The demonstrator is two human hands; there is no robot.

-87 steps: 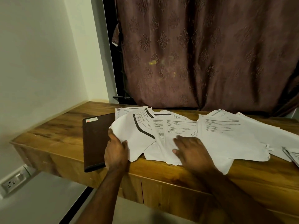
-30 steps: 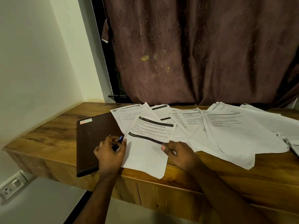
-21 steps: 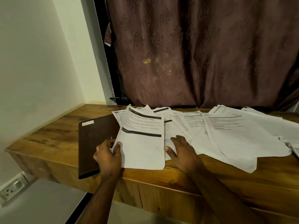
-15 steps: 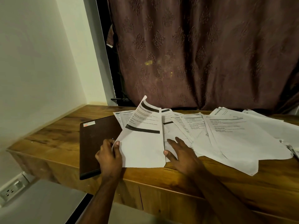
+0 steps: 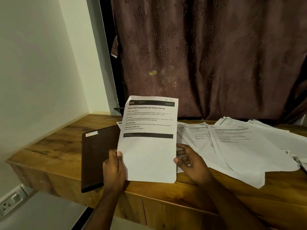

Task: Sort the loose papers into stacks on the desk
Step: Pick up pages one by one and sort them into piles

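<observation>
Head view: my left hand (image 5: 114,170) pinches the left edge of a printed sheet (image 5: 148,140), held upright above the tabletop (image 5: 54,146) near edge. Right hand (image 5: 191,163) sits at the sheet's right edge, fingers (image 5: 181,146) loosely spread; grip unclear, I cannot tell. Loose papers (image 5: 235,146) fan out right. Dark folder (image 5: 98,156) lies left.

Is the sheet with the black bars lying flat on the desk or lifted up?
Lifted, nearly upright. The left hand pinches the sheet at its left edge, and its top rises in front of the curtain.
</observation>
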